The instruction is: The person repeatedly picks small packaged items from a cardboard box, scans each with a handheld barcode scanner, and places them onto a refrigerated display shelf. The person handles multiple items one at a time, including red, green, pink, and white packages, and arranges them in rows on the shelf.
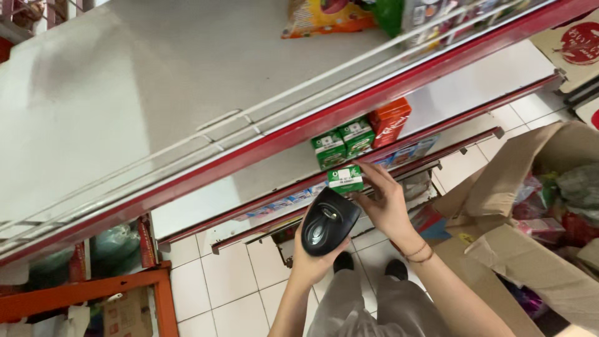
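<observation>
The left hand (312, 256) is wrapped around a black handheld scanner (329, 221), aimed up at a small green carton (345, 179) that the right hand (384, 203) pinches by its fingertips at the edge of the red-trimmed shelf (274, 171). Two green cartons (343, 143) and a red one (389, 120) already stand shelved behind it. Beside the person, an open cardboard box (499, 187) holds assorted packets, seemingly unshelved.

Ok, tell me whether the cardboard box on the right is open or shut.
Open. The cardboard box has its flaps spread outward, and packets inside show from above.
</observation>
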